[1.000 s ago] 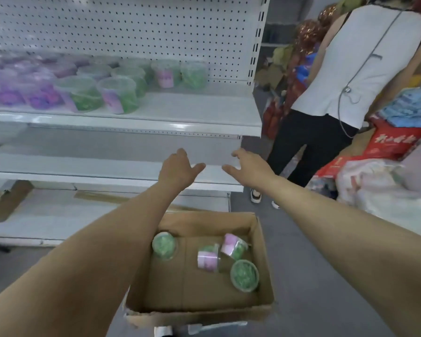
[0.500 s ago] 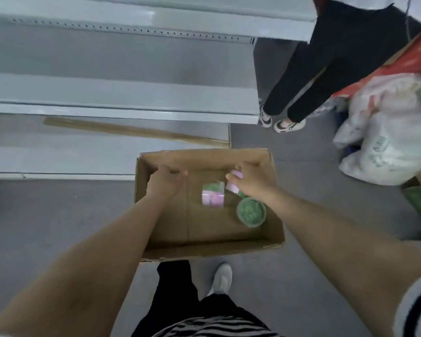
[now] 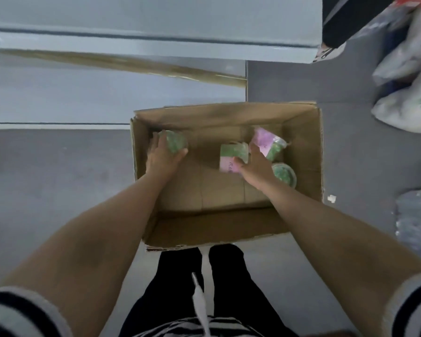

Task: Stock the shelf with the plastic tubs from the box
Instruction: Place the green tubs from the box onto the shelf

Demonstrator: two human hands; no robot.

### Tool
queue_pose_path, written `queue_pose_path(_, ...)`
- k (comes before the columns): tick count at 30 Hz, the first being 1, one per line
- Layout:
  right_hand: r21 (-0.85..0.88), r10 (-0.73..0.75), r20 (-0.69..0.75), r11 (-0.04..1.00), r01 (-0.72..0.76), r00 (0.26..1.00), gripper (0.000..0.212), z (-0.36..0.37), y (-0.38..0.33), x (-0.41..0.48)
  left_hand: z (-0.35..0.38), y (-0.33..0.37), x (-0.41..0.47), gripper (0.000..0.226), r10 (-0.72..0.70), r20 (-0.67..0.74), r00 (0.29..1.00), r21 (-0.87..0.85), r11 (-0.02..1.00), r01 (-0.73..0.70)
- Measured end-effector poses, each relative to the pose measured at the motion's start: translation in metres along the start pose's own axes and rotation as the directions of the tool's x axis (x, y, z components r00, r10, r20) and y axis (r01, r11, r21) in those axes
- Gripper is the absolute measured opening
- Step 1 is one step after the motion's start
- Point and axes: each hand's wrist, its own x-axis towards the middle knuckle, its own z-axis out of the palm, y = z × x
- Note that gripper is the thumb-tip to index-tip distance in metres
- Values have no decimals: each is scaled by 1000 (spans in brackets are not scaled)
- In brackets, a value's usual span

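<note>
A green-filled clear plastic tub [image 3: 178, 142] is gripped by the left hand [image 3: 164, 158] at the left wall of the brown cardboard box [image 3: 301, 147]; a pink-and-green tub [image 3: 230, 156] is clasped mid-box by the right hand [image 3: 257, 167].

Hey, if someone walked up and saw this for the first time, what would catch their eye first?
The open cardboard box on the grey floor, mid-frame, with both bare arms reaching in. The left hand grips a green tub in its far left corner. The right hand holds a pink-and-green tub lying on its side.
</note>
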Motion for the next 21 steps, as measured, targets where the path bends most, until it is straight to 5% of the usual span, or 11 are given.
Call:
queue_pose_path(6,-8,-146,-102,989,146,984,73,30,-20,-4,-4,-8,29,86,-8,67,998,32,999,6)
queue_pose_path(10,164,-280,45,949,269,959,70,44,-33,-10,-4,-11,38,85,-11,65,998,4,1000,10)
queue_pose_path(14,417,-65,-128,902,113,990,64,58,-38,-1,-3,-12,39,82,-30,32,999,-39,999,31)
queue_pose_path(16,324,66,-192,946,0,979,68,57,-33,9,-3,-13,39,80,-46,29,999,-25,999,47)
queue_pose_path(18,173,165,-137,975,-140,977,76,55,-23,18,-1,-15,40,76,-55,35,998,-4,998,56)
queue_pose_path(21,268,278,96,918,-294,956,72,59,-9,27,3,-14,37,65,-66,60,996,4,998,66)
